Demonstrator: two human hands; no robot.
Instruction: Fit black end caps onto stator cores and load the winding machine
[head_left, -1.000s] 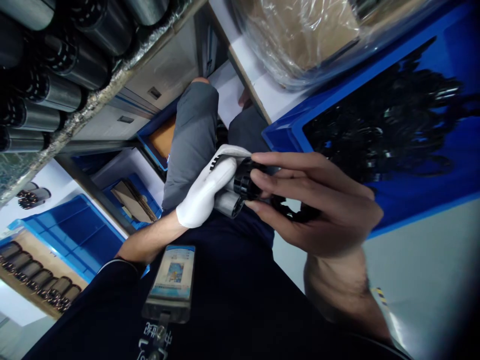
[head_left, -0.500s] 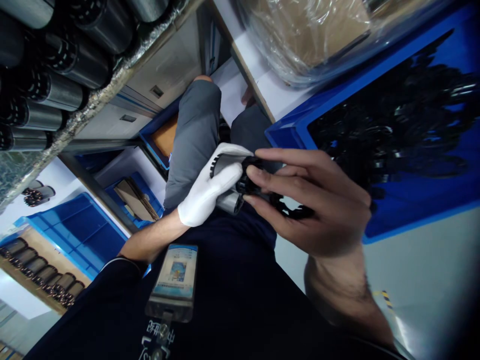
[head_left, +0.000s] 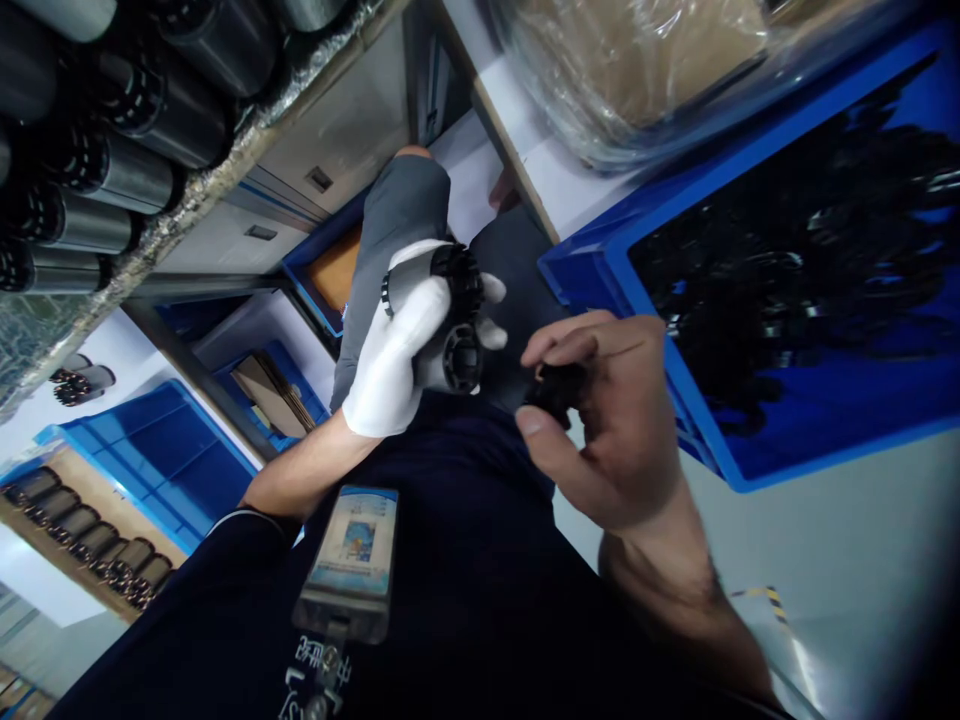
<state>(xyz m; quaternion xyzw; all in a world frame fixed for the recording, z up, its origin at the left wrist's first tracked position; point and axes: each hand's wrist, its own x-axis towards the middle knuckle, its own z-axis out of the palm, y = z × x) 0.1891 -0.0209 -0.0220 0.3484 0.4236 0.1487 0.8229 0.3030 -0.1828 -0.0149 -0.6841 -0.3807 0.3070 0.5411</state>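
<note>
My left hand (head_left: 397, 345), in a white glove, holds two metal cylinders side by side. The upper cylinder (head_left: 411, 284) has a black toothed ring (head_left: 459, 278) on its right end and black teeth at its left rim. Below it, the lower cylinder (head_left: 435, 366) shows a black ring (head_left: 462, 358) around its open end. To the right, apart from the cylinders, my bare right hand (head_left: 626, 420) pinches a small black part (head_left: 556, 390) between thumb and fingers. The fingers partly hide that part's shape.
A blue bin (head_left: 637, 290) of black parts stands at the right, below a plastic-wrapped box (head_left: 645, 60). Metal cylinders (head_left: 116, 175) fill a foil-edged tray at upper left. Lower left, more cylinders (head_left: 97, 540) lie beside a blue crate (head_left: 161, 450). A badge (head_left: 354, 545) hangs on my chest.
My right hand has drawn back from the cylinders with the black part in its fingers. My left hand has turned, so the cylinders' black-ringed ends now face more toward the camera.
</note>
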